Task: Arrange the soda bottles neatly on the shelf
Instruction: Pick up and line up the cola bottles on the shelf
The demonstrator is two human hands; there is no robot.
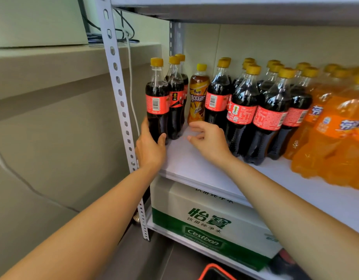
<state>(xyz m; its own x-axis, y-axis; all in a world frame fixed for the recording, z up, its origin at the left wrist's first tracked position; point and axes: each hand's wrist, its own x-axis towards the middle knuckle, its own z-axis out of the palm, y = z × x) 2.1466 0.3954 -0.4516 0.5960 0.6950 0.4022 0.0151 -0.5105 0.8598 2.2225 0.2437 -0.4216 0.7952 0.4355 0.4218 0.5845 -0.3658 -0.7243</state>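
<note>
Left hand (151,147) is wrapped around the base of the dark cola bottle with the red label and yellow cap (157,100), thumb at its front, fingers behind; I hold it upright at the left front corner of the white shelf board (194,164), just beside the perforated grey steel upright (122,110). Right hand (208,138) hovers with fingers spread and nothing in it, above bare board in the gap between the left cola pair and the main cola block (255,112).

Risk, as I judge it: the held bottle stands near the board's front edge; a push to the left or forward could tip it off or knock it against the upright. My right hand sits close to the amber iced-tea bottle with the yellow cap (198,96) and the nearest bottle of the block; a careless sweep could topple either.

Surroundings: the iced-tea bottle stands among the colas, breaking the row. Orange soda bottles (332,134) crowd the right, partly blurred. A white-and-green cardboard water carton (211,223) occupies the shelf below. Cables (132,81) hang behind the upright, clear of my reach.
</note>
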